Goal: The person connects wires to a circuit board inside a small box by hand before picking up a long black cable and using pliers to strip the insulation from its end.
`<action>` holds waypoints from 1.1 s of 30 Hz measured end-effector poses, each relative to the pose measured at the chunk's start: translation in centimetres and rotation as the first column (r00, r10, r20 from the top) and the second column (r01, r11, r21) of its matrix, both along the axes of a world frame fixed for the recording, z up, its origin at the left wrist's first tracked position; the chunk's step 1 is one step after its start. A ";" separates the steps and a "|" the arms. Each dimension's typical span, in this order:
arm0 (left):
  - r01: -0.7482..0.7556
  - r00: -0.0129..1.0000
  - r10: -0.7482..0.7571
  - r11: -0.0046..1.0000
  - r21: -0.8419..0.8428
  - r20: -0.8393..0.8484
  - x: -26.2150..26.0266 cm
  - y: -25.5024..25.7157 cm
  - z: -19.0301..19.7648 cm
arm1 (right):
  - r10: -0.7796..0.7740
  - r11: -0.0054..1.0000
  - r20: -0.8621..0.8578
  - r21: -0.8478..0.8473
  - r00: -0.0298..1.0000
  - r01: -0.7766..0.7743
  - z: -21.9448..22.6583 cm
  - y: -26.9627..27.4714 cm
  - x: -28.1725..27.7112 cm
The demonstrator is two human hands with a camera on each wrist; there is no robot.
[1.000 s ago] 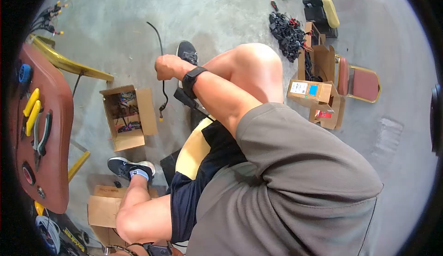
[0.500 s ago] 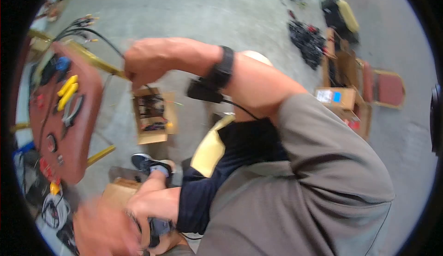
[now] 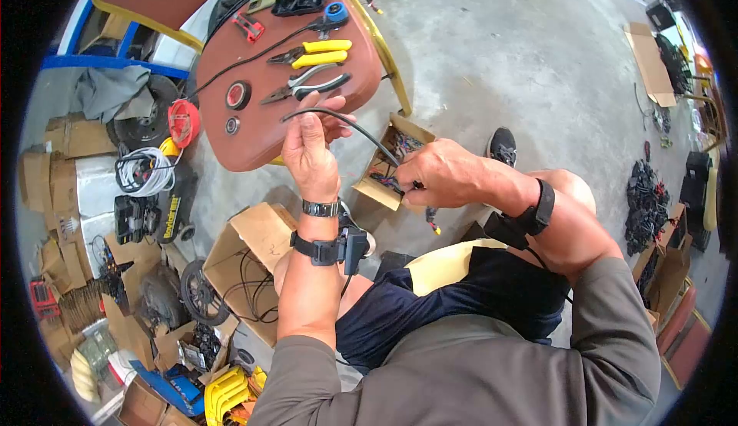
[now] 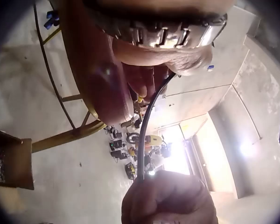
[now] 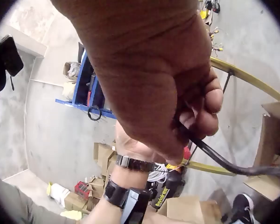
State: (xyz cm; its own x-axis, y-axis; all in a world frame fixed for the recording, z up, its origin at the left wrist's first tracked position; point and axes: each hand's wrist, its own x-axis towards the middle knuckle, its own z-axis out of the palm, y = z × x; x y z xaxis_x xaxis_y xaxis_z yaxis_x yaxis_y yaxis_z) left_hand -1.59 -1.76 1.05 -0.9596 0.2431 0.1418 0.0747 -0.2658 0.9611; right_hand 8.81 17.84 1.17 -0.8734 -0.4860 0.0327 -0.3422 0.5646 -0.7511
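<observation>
A black cable arcs between my two hands in front of the brown chair seat. My left hand pinches it near one end between thumb and fingers, the short tip sticking out to the left. My right hand grips the cable farther along, fingers curled round it. Below the right fist hangs the cable's other end, with a yellow-tipped connector. In the right wrist view, a stretch of cable leaves the fist toward the lower right.
On the seat lie yellow-handled pliers, grey-and-black-handled pliers, a roll of tape and a black case. An open carton of wires stands beyond my hands. Another carton with black cables sits by my leg.
My view has swung left toward the chair. The right hand has carried the cable over to it. My left hand has come up from the lower edge and taken hold of the cable's end.
</observation>
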 end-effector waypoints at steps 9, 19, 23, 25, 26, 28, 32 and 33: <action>-0.014 1.000 0.014 1.000 0.015 -0.014 -0.5 -1.3 0.4 | -0.020 1.000 -0.043 -0.019 0.999 0.020 0.2 -0.7 0.0; -0.144 0.987 0.142 0.989 0.023 0.070 -1.6 -4.2 1.9 | -0.144 0.986 0.206 -0.052 0.968 0.158 2.3 -0.8 -1.1; -0.093 0.979 0.081 0.994 0.057 0.186 -1.3 -4.4 2.1 | -0.012 0.997 0.132 0.074 0.991 0.002 1.5 -0.3 -1.5; -0.034 0.974 0.016 0.996 0.078 0.224 -1.1 -4.8 1.9 | 0.008 0.985 0.104 0.172 0.995 -0.026 0.9 -0.4 -1.6; 0.034 0.968 -0.074 0.986 0.164 0.242 -1.1 -5.0 1.5 | 0.000 0.973 0.107 0.229 0.994 -0.025 0.8 -0.6 -1.7; 0.166 0.933 -0.259 0.927 0.337 0.251 -1.1 -5.1 0.8 | -0.011 0.957 0.108 0.290 0.994 -0.021 0.4 -0.7 -1.9; 0.160 0.937 -0.241 0.940 0.302 0.254 -0.7 -4.4 1.1 | -0.009 0.974 0.122 0.225 0.992 -0.019 -0.2 -0.4 -1.9; 0.140 0.942 -0.212 0.954 0.267 0.261 -0.8 -4.5 1.4 | 0.000 0.982 0.129 0.188 0.992 -0.024 -0.2 -0.3 -1.9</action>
State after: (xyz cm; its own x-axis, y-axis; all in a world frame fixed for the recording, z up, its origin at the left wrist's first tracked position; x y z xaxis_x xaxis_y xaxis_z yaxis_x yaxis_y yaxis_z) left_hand -2.39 -6.26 2.50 -0.9130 0.4044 -0.0545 -0.2607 -0.4753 0.8403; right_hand 6.90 17.58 1.00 -0.8586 -0.4830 -0.1719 -0.2580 0.6969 -0.6691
